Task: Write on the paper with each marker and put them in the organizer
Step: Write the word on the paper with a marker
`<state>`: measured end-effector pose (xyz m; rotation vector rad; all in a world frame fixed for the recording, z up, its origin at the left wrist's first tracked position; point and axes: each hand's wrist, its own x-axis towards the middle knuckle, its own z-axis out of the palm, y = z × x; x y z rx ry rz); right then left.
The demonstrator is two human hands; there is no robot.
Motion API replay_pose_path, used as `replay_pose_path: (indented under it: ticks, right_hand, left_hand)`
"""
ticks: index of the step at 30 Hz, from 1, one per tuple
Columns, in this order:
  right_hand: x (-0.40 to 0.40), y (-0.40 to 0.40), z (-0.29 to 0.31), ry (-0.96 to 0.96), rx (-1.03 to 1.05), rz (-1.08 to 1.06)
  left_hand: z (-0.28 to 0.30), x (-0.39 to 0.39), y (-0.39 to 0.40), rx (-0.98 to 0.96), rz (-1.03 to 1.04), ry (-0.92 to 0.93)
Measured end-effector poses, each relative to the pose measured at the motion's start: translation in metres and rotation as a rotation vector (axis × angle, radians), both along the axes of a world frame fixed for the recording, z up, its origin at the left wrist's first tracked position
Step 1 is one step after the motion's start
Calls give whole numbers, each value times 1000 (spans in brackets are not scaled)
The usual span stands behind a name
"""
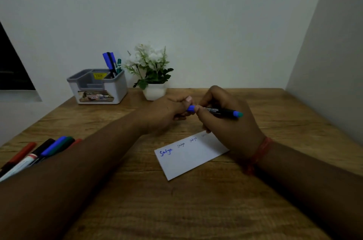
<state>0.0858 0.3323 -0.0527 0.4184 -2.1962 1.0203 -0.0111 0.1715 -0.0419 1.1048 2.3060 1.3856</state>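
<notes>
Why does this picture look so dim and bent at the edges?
Head view: the room light is low, so the table and the forearms go murky; the wide lens bows the walls outward; the writing on the paper is soft, with no glare.

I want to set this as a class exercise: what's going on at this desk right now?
A person holds a blue marker above the paper: the right hand grips its barrel and the left hand grips its cap end. The paper bears several written words. Some markers already stand in the organizer at the back; a loose pile of markers lies at the left of the table.
</notes>
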Motion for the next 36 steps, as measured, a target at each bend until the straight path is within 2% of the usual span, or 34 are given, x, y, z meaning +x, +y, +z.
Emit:
replay_pose_path:
  ticks: [2, 4, 6, 8, 10, 14, 16, 22, 26, 32, 36]
  right_hand:
    - [-1, -1, 2, 61, 119, -4]
    - [1, 4, 6, 107, 178, -28]
    - [6, 15, 12, 139, 107, -47]
    - [8, 26, 15, 128, 10, -66]
    - [5, 31, 13, 53, -73, -84]
    - [-5, 32, 7, -96, -258, -118]
    - [-6, 34, 6, -137, -303, -125]
    - [-7, 33, 5, -195, -287, -141]
    - [-7, 32, 6, -222, -280, -146]
    - [0, 31, 31, -242, -436, -69]
    - [11, 28, 37, -444, -380, -59]
  left_hand:
    - [1, -1, 1, -18, -18, 2]
    - [-1, -8, 0, -76, 80, 8]
    - [-2, -22, -12, -108, 293, -5]
    - [1, -32, -26, -128, 382, 128]
    - [1, -29, -23, -132, 357, 305]
    - [-19, -10, -5, -244, 326, 469]
    - [-30, -10, -3, -328, 293, 506]
    - [-32, -6, -4, -313, 271, 526]
    - [-30, -1, -2, -413, 375, 610]
    - [-30, 6, 1, -455, 409, 745]
    - [-35, 4, 2, -508, 386, 793]
